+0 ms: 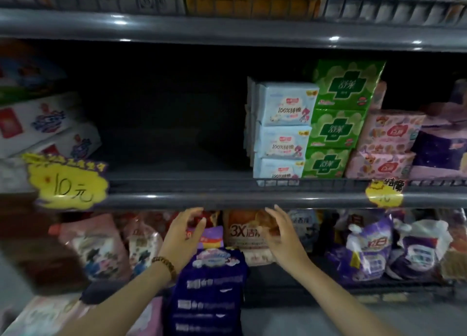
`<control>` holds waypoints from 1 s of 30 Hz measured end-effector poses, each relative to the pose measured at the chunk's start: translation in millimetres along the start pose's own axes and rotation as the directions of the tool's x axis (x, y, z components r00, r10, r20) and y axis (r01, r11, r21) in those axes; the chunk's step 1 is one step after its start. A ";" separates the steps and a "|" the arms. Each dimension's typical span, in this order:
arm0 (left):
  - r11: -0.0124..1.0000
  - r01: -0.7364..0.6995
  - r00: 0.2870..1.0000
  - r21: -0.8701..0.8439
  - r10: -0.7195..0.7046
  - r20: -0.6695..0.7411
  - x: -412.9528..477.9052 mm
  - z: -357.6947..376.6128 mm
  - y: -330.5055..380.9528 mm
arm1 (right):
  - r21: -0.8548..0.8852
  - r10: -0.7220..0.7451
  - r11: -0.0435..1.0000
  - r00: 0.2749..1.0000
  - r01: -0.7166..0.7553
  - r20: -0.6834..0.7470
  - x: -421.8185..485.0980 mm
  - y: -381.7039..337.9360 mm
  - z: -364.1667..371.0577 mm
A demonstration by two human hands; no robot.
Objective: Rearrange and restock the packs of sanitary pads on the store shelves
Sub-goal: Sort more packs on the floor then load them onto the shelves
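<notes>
Grey shelf of pale-blue packs, green packs (three high); left hand, right hand slack-fingered

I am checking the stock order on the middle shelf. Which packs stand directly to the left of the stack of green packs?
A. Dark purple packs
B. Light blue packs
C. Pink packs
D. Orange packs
B: on the middle shelf the stack of light blue packs stands against the left side of the green packs, while the pink packs are on their right.
</notes>
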State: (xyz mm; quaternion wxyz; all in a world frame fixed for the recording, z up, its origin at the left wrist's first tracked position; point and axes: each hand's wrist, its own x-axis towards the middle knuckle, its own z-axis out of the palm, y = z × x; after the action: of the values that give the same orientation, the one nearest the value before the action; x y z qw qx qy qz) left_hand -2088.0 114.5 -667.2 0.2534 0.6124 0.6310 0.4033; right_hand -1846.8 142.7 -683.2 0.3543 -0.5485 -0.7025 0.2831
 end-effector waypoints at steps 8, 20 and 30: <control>0.926 0.377 0.920 -0.017 -0.372 0.125 -17.8 -1.7 -48.7 | 0.254 0.412 0.828 0.850 -0.500 0.328 4.5 40.0 53.5; 0.538 0.833 0.532 -0.128 -0.716 0.452 12.5 46.9 -129.5 | 0.226 0.699 0.490 0.534 -0.842 0.476 36.8 102.6 103.5; 0.499 0.867 0.441 -0.018 -0.749 0.494 24.2 44.2 -143.0 | 0.279 0.654 0.452 0.527 -0.847 0.543 38.9 88.4 113.1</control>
State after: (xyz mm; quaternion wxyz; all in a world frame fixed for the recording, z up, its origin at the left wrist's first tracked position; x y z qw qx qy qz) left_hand -2136.3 157.7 -804.3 0.6266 0.2621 0.7143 0.1685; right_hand -1893.6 200.4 -811.9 0.1854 -0.6275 -0.3264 0.6821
